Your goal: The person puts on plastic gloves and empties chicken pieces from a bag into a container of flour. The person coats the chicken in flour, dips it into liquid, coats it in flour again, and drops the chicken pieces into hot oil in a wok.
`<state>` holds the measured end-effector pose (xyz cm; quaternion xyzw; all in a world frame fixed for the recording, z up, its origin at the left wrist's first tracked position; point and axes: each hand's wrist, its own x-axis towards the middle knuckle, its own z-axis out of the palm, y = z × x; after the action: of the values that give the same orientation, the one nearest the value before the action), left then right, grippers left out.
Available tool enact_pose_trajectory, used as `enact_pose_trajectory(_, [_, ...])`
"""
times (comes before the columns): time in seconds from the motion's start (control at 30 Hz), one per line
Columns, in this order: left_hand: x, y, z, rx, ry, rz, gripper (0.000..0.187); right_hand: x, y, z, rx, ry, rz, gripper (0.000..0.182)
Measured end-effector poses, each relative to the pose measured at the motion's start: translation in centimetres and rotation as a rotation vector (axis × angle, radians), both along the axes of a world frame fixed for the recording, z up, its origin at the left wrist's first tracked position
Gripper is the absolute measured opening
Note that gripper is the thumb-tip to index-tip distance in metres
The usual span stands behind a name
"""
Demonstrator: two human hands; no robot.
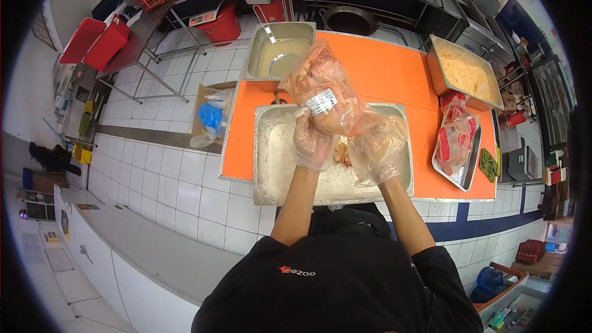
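A clear plastic bag of raw chicken (330, 83) with a white printed label is held up, tilted, over a metal pan (271, 160). My left hand (311, 142), in a clear plastic glove, grips the bag's lower left side. My right hand (377, 155) is at the bag's loose end on the right; crumpled clear plastic covers it and blurs its fingers. In the pan, a small heap of chicken pieces (342, 153) shows between my hands, partly hidden by the bag. A pale floury film coats the pan's bottom.
On the orange table (382, 68) stand a deep pan of cloudy liquid (254, 55) with a wire strainer (268, 31), and a pan of orange-tan powder (465, 74). Plastic bags (455, 142) lie on a tray (472, 169) beside a green cloth (489, 165). An open box (203, 102) sits on the floor.
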<state>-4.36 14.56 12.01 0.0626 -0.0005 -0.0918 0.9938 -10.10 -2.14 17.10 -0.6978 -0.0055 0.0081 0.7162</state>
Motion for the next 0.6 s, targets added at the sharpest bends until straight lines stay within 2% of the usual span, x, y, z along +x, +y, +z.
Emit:
enact_pose_trajectory(0.03, [0.1, 0.1, -0.2, 0.001, -0.002, 0.002, 0.039, -0.1, 0.4, 1.3, -0.109, -0.031, -0.021, 0.058])
enact_pose_trajectory(0.1, [0.3, 0.3, -0.6, -0.055, -0.018, 0.022, 0.042, 0.1, 0.4, 0.5, -0.218, -0.069, -0.044, 0.057])
enact_pose_trajectory(0.13, [0.2, 0.4, 0.3, -0.056, -0.022, 0.021, 0.042, 0.3, 0.4, -1.3, -0.423, -0.174, -0.071, 0.056])
enact_pose_trajectory(0.2, [-0.5, 0.6, 2.0, -0.051, 0.027, 0.02, 0.045, 0.3, 0.2, -2.6, -0.627, -0.28, -0.103, 0.056])
enact_pose_trajectory(0.23, [-0.7, 0.6, 2.4, -0.009, 0.004, 0.011, 0.045, 0.3, 0.2, -2.3, -0.805, -0.499, -0.105, 0.058])
enact_pose_trajectory(0.3, [-0.7, 0.7, 1.6, 0.029, 0.034, 0.03, 0.044, 0.0, 0.8, -1.9, -0.979, -0.717, -0.109, 0.06])
enact_pose_trajectory(0.33, [-0.8, 0.7, 1.0, 0.064, 0.068, 0.051, 0.043, -0.3, 1.2, -2.0, -0.294, -0.292, -0.056, 0.061])
enact_pose_trajectory(0.4, [-1.3, 0.5, 0.4, 0.1, 0.091, 0.063, 0.04, -0.6, 1.4, -1.7, 0.385, 0.142, -0.002, 0.061])
enact_pose_trajectory(0.5, [-1.9, 0.1, 0.8, 0.181, 0.089, 0.096, 0.035, 0.1, 1.2, 0.5, 0.204, 0.117, 0.052, 0.059])
enact_pose_trajectory(0.57, [-2.1, 0.2, 1.2, 0.231, 0.074, 0.109, 0.033, -0.1, 2.0, 2.6, 0.364, 0.109, 0.148, 0.055])
enact_pose_trajectory(0.6, [-2.1, 0.2, 1.2, 0.284, 0.03, 0.132, 0.032, -0.1, 1.5, 1.5, 0.368, 0.112, 0.144, 0.055])
